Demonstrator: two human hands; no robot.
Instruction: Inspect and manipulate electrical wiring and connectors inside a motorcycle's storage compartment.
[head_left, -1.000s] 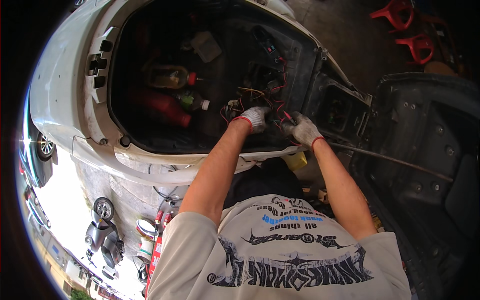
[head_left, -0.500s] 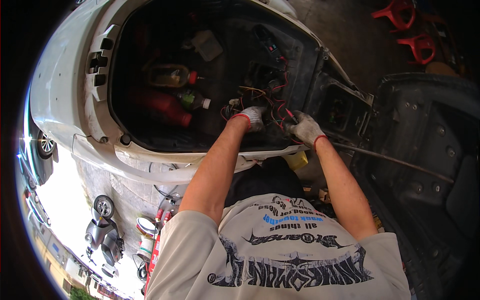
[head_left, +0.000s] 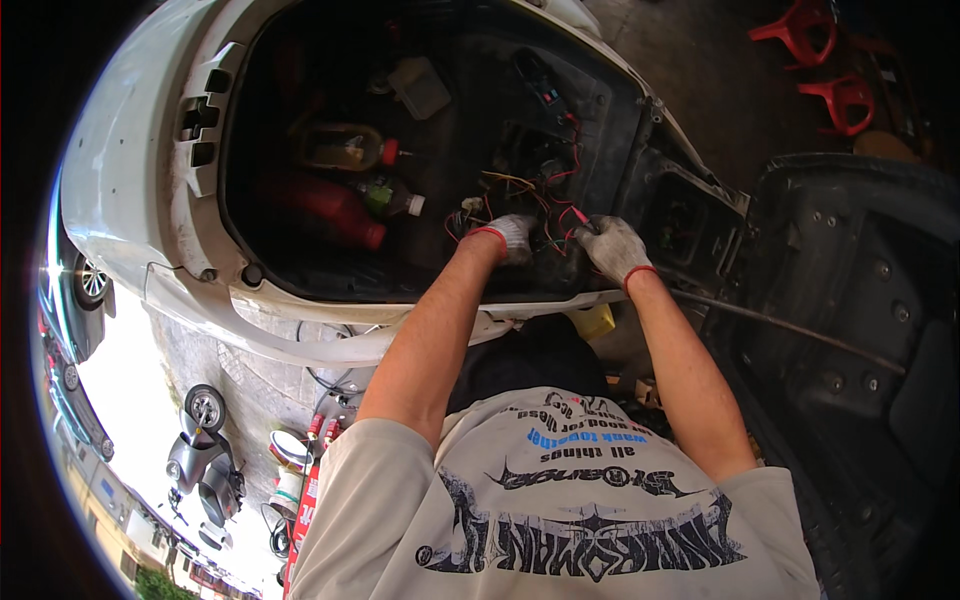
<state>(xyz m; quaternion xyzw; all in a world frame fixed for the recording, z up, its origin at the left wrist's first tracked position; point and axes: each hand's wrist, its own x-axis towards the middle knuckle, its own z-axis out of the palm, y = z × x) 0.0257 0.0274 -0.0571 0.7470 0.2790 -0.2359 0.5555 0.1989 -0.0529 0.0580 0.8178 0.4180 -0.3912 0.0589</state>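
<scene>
The left hand (head_left: 514, 238), in a pale cloth glove with a red cuff, was near the close edge of the black plastic tub (head_left: 420, 282) in the white scooter. Its fingers were curled in, but I could not tell what they had. The right hand (head_left: 610, 246), gloved the same way, was closer to the tub's right end and seemed to pinch a thin red probe (head_left: 580, 215). The thin red, green and yellow wires (head_left: 546, 228) lay in a messy bunch between the hands.

The probe could have slipped and touched two bare bits at once, maybe making a spark, because the wires were so close together. A tug on a wire caught on a finger could have pulled it loose. Farther off, by the far edge, sat the dark meter (head_left: 545, 88); a hard pull on its red cord (head_left: 576, 150) could have dragged it.

Half a second before, the right hand and probe were nearer the close edge; now they had moved a little toward the far edge. The left hand had hardly moved.
</scene>
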